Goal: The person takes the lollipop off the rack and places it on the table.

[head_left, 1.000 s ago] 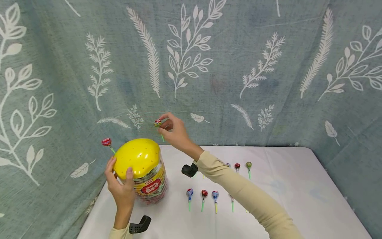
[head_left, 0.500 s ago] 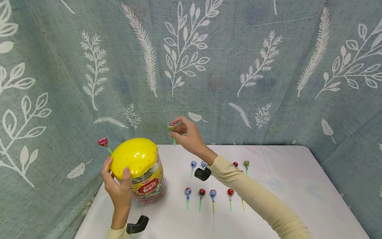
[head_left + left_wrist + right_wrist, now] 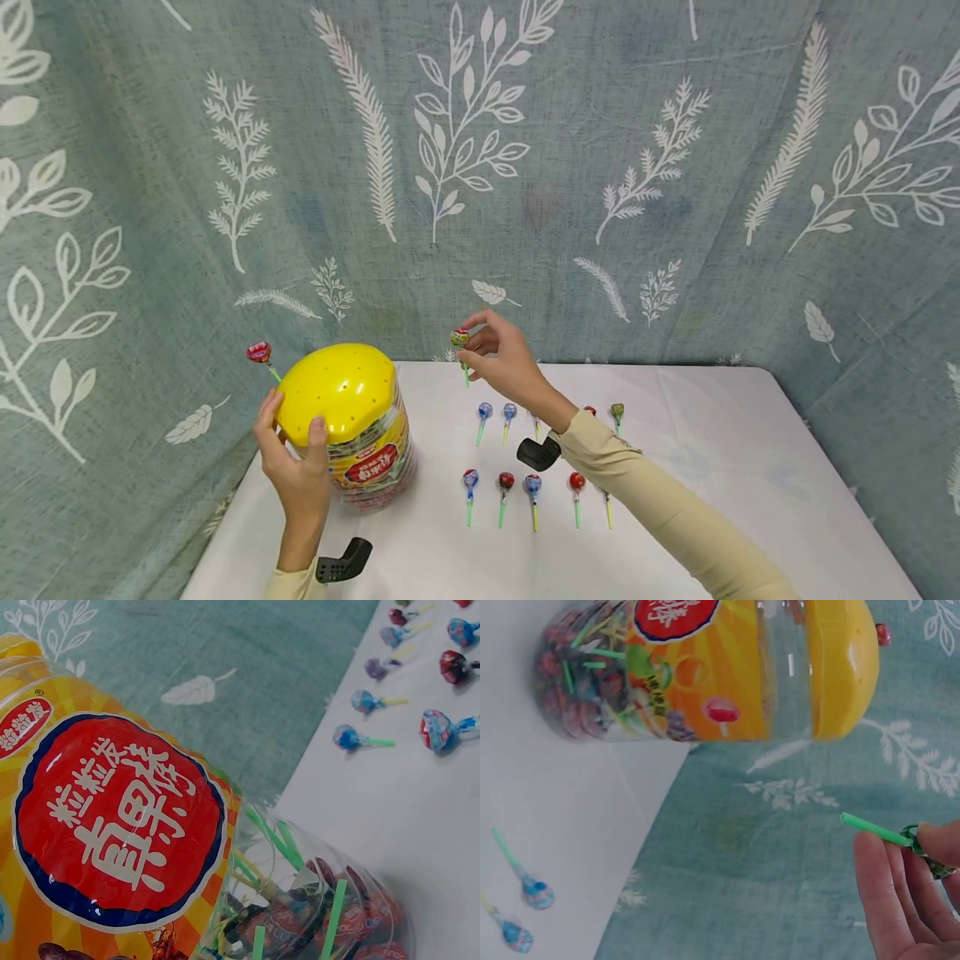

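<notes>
My left hand point(image 3: 296, 475) grips the yellow-lidded candy jar point(image 3: 378, 467) near its top, thumb on the near side and fingers on the left. Stuck in the lid point(image 3: 341, 387), a red lollipop point(image 3: 258, 352) stands out at the far left. Inside the clear jar bottom, several lollipops point(image 3: 330, 915) show in the left wrist view. Above the table's back edge, my right hand point(image 3: 506, 354) pinches a green-and-red wrapped lollipop point(image 3: 460, 337) with a green stick point(image 3: 874, 828). That lollipop's head is partly hidden by the fingers in the right wrist view.
Two rows of wrapped lollipops lie on the white table point(image 3: 720, 500), including a blue one point(image 3: 470, 478), a dark red one point(image 3: 506, 481) and a green one point(image 3: 617, 410). The right sleeve point(image 3: 660, 508) covers part of them. A patterned curtain point(image 3: 540, 167) hangs behind.
My right hand has moved right and slightly down, away from the jar, with the lollipop still pinched. My left hand keeps its grip on the jar.
</notes>
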{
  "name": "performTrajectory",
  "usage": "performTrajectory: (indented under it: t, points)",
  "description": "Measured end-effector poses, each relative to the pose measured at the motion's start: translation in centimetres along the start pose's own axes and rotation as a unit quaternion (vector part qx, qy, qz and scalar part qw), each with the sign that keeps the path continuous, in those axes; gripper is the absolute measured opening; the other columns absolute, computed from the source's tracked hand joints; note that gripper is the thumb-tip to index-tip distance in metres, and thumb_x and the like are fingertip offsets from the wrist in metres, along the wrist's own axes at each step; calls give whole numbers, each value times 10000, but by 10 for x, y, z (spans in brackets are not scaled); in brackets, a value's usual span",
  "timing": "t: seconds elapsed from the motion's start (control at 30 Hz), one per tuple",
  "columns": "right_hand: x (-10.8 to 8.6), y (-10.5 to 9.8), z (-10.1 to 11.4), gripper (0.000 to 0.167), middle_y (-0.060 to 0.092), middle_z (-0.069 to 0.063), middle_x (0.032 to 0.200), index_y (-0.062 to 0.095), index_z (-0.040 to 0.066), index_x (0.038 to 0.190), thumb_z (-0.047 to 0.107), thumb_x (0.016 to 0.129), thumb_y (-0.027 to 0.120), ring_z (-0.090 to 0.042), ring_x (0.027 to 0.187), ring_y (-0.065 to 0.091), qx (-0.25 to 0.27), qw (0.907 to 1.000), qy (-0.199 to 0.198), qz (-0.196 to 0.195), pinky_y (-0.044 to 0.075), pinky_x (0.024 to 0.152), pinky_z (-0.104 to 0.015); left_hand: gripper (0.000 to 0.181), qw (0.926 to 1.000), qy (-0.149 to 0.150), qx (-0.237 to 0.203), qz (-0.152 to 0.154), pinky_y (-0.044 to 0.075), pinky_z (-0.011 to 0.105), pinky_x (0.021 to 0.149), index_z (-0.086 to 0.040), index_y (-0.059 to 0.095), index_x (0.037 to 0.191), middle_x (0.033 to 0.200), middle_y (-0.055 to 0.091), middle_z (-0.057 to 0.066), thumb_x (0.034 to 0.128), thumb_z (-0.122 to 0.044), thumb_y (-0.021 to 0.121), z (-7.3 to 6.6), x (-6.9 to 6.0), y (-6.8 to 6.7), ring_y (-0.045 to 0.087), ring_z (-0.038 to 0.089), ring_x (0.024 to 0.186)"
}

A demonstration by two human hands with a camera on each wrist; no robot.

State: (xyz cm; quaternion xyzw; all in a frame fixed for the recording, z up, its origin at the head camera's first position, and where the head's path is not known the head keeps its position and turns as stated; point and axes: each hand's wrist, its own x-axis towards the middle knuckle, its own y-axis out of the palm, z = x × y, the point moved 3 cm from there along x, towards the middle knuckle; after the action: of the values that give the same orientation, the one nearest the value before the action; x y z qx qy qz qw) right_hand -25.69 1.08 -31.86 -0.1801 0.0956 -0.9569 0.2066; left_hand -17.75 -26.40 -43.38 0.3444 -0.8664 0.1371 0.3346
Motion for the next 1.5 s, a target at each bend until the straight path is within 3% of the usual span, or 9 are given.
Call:
performTrajectory:
  t: [0.23,0.4,0.57,0.73,0.93,1.03,1.2,1.33,1.5]
  points:
    - [-16,-11,-16,333,599,-279,934,504,-75,1188,-36,873,608,-424,826,607,-47,9996,268,20,549,638,-402,589,10000,-13,85,4,277,265,968,-49,417,1371,1445,373,137,812,-156,570,5,-1,0,374,192,1282]
    - [-29,-19,-28,333,607,-272,932,511,-66,1184,-33,869,613,-437,822,604,-105,9989,446,51,548,629,-400,592,10000,-21,95,24,274,265,971,-41,411,1373,1446,367,148,813,-154,569,7,-1,0,374,192,1279]
    - [-42,-25,-42,334,608,-273,938,510,-73,1183,-33,868,614,-424,805,609,-129,9978,647,85,541,647,-457,590,9999,-42,81,54,278,272,980,-80,414,1377,1448,372,100,815,-163,571,5,0,0,378,187,1275]
    - [-52,-31,-66,333,620,-237,905,522,-44,1173,-22,859,632,-328,746,629,-209,9965,807,-39,545,608,-415,587,9999,-37,113,43,279,267,972,-46,413,1373,1448,373,98,817,-155,562,-4,0,2,381,176,1269]
    - [-64,-40,-97,328,638,-160,881,549,44,1158,16,851,663,-364,766,633,-184,9943,1034,-184,545,587,-401,589,9999,2,78,104,275,252,972,36,393,1360,1445,356,179,823,-145,550,-22,2,4,378,171,1269]
    - [-72,-45,-102,320,640,-132,872,556,71,1147,33,851,670,-328,761,640,-229,9925,1176,-247,546,597,-406,593,9997,-8,199,117,285,246,967,-10,408,1369,1450,369,128,821,-165,570,-16,2,2,387,164,1268]
    - [-88,-56,-96,330,618,-201,872,534,-1,1162,-14,852,647,-395,765,618,-60,9895,1394,-365,544,592,-407,606,9992,-59,368,167,301,252,971,-129,429,1386,1451,386,44,810,-184,608,0,1,-2,395,182,1278]
    - [-101,-65,-89,339,609,-250,895,509,-48,1173,-34,856,628,-449,800,607,62,9866,1574,-431,544,597,-408,620,9988,-82,403,248,302,263,977,-185,417,1401,1462,377,44,813,-192,614,0,1,-4,372,204,1303]
    - [-115,-79,-112,356,609,-207,868,515,-29,1169,-7,844,659,-380,748,627,80,9820,1756,-684,543,590,-420,612,9988,-96,388,280,305,269,982,-171,418,1398,1464,372,32,819,-183,615,-3,2,-3,361,212,1313]
